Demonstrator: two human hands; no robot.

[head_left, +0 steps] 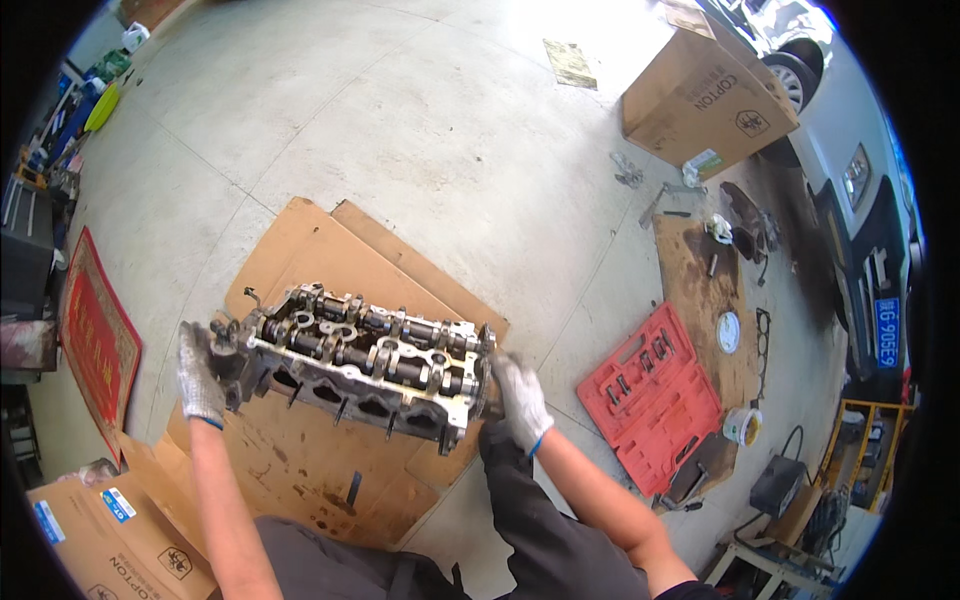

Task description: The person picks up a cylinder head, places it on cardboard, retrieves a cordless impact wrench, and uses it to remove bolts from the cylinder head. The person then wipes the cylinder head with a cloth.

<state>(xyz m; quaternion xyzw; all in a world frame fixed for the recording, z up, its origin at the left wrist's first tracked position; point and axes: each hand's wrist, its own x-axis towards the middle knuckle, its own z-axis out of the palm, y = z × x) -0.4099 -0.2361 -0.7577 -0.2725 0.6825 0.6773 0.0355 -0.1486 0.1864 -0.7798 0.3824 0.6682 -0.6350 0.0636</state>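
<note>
Both my hands wear greyish-white work gloves and grip an engine cylinder head [375, 352] by its two ends. Its camshafts and bearing caps face up, with several studs sticking out below the ports on the side nearer me. My left hand [203, 378] is closed at the left end, beside a dark metal fitting. At the right end, my right hand [522, 402] is closed next to a round sprocket; its fingertips are partly hidden. The cylinder head appears held above stained cardboard sheets [300, 245], slightly tilted down to the right.
A red tool case [650, 400] lies open on the right. Beyond it are oily cardboard with parts, a white tub [741, 427] and a parked car [850, 200]. A large carton [705, 95] stands far right, another carton [120, 540] near left. A red mat [100, 350] lies left.
</note>
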